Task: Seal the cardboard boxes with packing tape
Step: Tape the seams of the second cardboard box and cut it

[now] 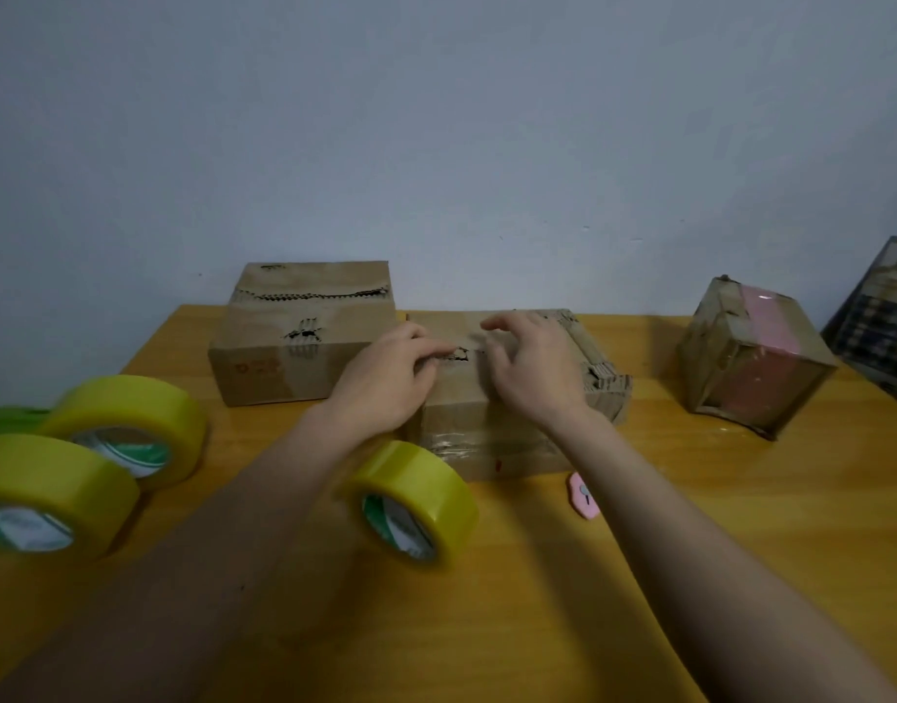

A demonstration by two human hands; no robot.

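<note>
A worn cardboard box (pixel 492 433) lies in the middle of the wooden table (pixel 563 575). Both hands rest on its top. My left hand (pixel 385 378) lies on the left part with fingers bent toward a torn hole in the lid. My right hand (pixel 532 367) presses flat on the right part, fingers spread. A yellow tape roll (pixel 416 504) stands on edge in front of the box, under my left forearm. A second cardboard box (pixel 294 337) sits behind on the left. A third box (pixel 755 357) with pink tape stands at the right.
Two more yellow tape rolls (pixel 126 428) (pixel 45 494) lie at the left edge. A small pink cutter (pixel 584 495) lies by the middle box's front right corner. A dark stack of items (pixel 882 317) leans at the far right. A grey wall rises behind.
</note>
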